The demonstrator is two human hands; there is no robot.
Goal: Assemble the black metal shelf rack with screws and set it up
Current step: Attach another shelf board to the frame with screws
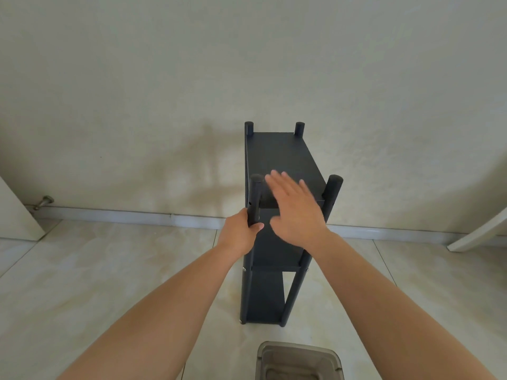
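Left hand (241,233): fingers curled round the near-left post (254,201) of the black shelf rack (277,215), thumb tip showing on the post's right side, grip sits below the post's capped top. Forearm runs down to the lower left of the frame.

Right hand (295,208): fingers straight and slightly spread, palm down, holding nothing. It's blurred, over the near edge of the top shelf (282,157); can't tell whether it touches the board or hovers just above. Forearm runs down to the lower right of the frame.

Rack stands upright on the tiled floor (82,270), centre of the frame, its far end close to the pale wall (247,64). Four round posts stick up past the top shelf: two far ones in mid-frame, near-right post (333,187) just right of the open hand. Middle shelf (277,250) and bottom shelf (264,294) visible below the hands. Small silver screw heads (244,269) show on the near posts at the middle shelf level, another at the foot of the near-left post.

Rest: grey translucent plastic bin (299,360) on the floor at the bottom centre, just in front of the rack. White baseboard (137,215) along the wall. Door edge and metal door stop (44,202) at mid-left. White angled panel (480,231) at mid-right edge.
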